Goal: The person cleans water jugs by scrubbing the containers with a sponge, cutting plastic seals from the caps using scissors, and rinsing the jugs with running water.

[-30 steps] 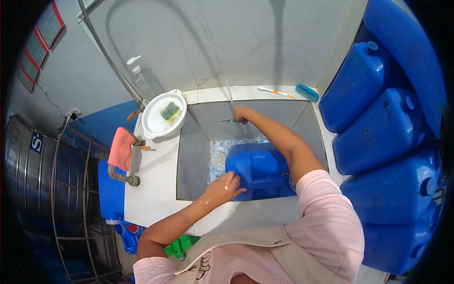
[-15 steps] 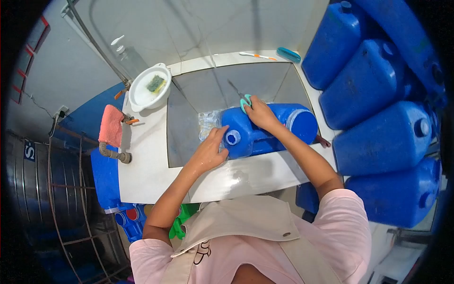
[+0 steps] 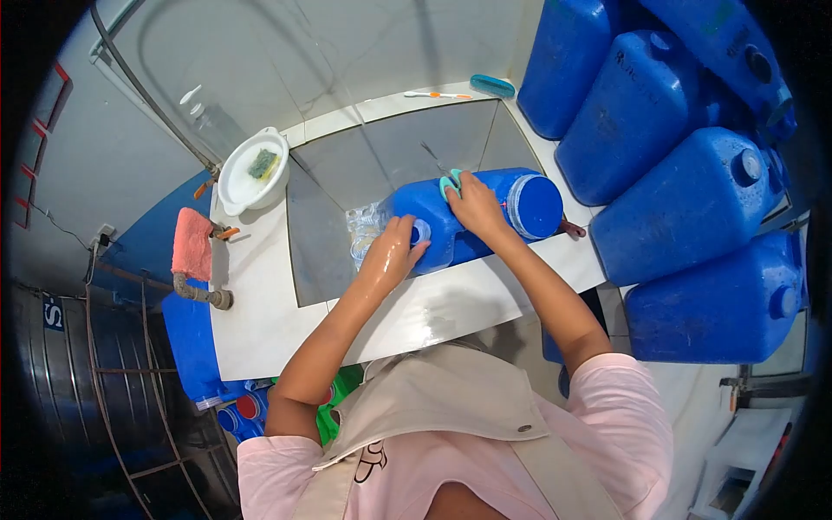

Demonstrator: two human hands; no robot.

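The blue jug [image 3: 414, 198] lies on its side in the grey-walled sink [image 3: 325, 156], near the front edge, its length running from left to right. Its plastic is a strong, glossy blue, paler and more see-through toward the left end, with light reflections along the rounded shoulders. At that left end a small round neck [image 3: 420, 232] with a pale rim faces up toward the camera; at the right end is a wide, round blue cap [image 3: 539, 208] ringed by a pale, ridged collar [image 3: 515, 201]. The left hand [image 3: 389, 254], wet and shiny, is at the small neck, its thumb and fingers apart on either side; whether they clamp it cannot be told. The right hand [image 3: 476, 211] is closed on the green handles of the scissors [image 3: 449, 183] just above the jug, the thin blades pointing away toward the back wall of the sink. Clear plastic pieces [image 3: 361, 227] lie in the sink to the left of the jug, their exact shape hard to make out. On the white counter [image 3: 260, 325], a white basin [image 3: 224, 180] holds suds and a green and yellow sponge [image 3: 263, 164], and a toothbrush [image 3: 438, 95] lies beside a teal brush [image 3: 492, 85] behind the sink.
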